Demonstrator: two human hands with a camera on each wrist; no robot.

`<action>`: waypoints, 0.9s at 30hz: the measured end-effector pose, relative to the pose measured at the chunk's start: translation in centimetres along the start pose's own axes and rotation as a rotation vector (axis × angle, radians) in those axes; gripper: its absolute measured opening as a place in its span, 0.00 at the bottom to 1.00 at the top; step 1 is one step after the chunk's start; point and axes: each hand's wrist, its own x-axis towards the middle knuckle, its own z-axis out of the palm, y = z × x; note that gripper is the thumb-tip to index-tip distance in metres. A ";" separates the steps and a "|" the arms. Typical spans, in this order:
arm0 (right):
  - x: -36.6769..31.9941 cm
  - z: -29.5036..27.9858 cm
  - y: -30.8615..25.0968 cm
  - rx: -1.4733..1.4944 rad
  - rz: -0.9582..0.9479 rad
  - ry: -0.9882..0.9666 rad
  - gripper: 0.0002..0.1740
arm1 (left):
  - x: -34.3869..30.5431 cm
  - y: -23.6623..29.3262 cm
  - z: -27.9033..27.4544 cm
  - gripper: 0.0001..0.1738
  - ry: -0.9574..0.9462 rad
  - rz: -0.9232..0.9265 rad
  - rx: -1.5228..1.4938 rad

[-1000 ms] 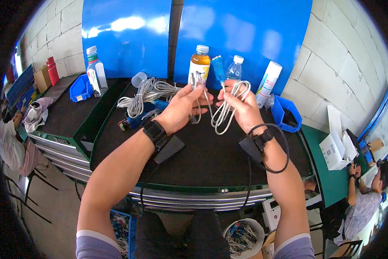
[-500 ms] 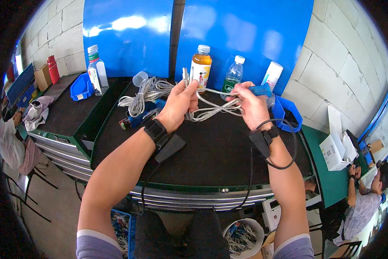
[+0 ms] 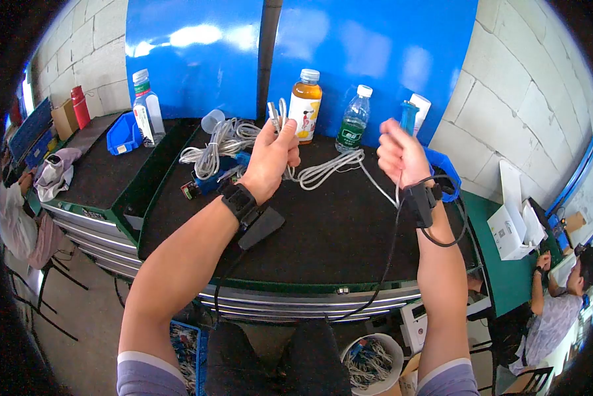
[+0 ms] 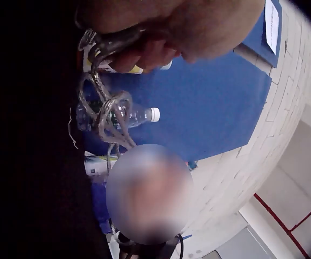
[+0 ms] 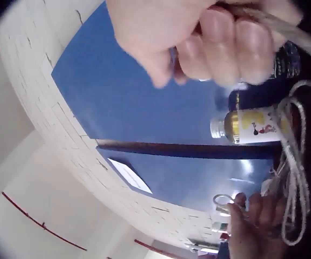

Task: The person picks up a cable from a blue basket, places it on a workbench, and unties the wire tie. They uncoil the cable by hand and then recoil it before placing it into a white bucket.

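In the head view my left hand [image 3: 270, 164] pinches a grey cable [image 3: 323, 177], whose metal plug [image 3: 273, 115] sticks up above the thumb. My right hand [image 3: 402, 157], fingers curled, grips the same cable near its translucent blue connector [image 3: 409, 117], which points upward. Between the hands the cable hangs in loose loops, and one strand runs up to the right hand. Loops of the cable [image 4: 112, 113] dangle below the left hand in the left wrist view. From the right wrist, a taut strand passes through the curled fingers [image 5: 252, 46].
Behind the hands stand an amber drink bottle [image 3: 306, 109], a green-labelled water bottle [image 3: 354, 122] and a white can [image 3: 420, 109]. A bundle of grey cables [image 3: 211, 155] lies left on the black mat. Right of the right hand is a blue bin [image 3: 447, 191].
The right hand has moved right and turned, drawing the blue connector away from the left hand. The cable's loops have opened and stretched between the hands. The left hand has shifted slightly left.
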 end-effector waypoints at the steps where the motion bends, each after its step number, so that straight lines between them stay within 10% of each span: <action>1: -0.4 0.7 0.0 -0.176 0.044 -0.074 0.09 | 0.1 -0.1 0.0 0.11 0.013 0.030 -0.022; 4: -0.3 2.0 1.0 -0.639 0.181 -0.007 0.12 | 0.3 0.0 -0.3 0.10 0.031 0.072 -0.066; 6: 0.9 1.0 3.3 -1.066 -0.121 0.200 0.16 | 0.5 0.0 -0.4 0.10 0.034 0.078 -0.090; 18: 0.6 0.7 2.2 -0.706 0.314 0.009 0.23 | 0.5 0.5 -0.8 0.11 0.025 0.157 -0.181; 27: 0.9 0.5 3.3 -0.819 0.105 0.009 0.19 | 0.2 0.6 -0.4 0.10 -0.022 0.149 -0.057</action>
